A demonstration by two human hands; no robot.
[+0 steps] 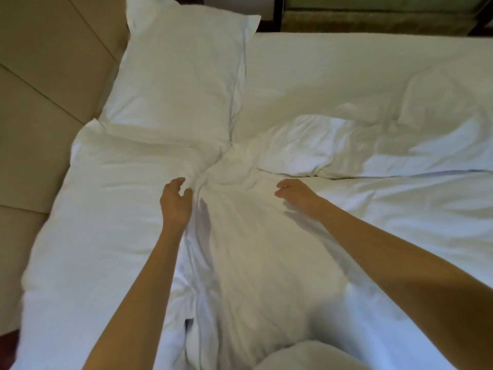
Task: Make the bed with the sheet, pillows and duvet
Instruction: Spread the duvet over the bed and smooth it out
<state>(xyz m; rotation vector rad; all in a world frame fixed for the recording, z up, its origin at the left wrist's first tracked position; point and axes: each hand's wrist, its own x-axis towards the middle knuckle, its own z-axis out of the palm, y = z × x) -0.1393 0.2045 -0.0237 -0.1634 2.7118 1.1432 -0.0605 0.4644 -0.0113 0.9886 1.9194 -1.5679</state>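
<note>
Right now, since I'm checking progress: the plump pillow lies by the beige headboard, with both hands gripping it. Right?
Not quite. In the head view the pillow lies by the beige headboard, but neither hand grips it: the left hand and right hand are nearer the camera, over rumpled white bedding.

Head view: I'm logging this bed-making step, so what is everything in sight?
headboard: one, beige, padded, left edge
pillow: one, white, far left, against that padding
sheet: one, white, smooth, far right
rumpled bedding: one heap, white, mid-right; pillow or duvet unclear
bunched bedding: one, white, near centre, foreground
left hand: one, bare, fingers curled at a fold
right hand: one, bare, fingers curled on the fabric
</note>
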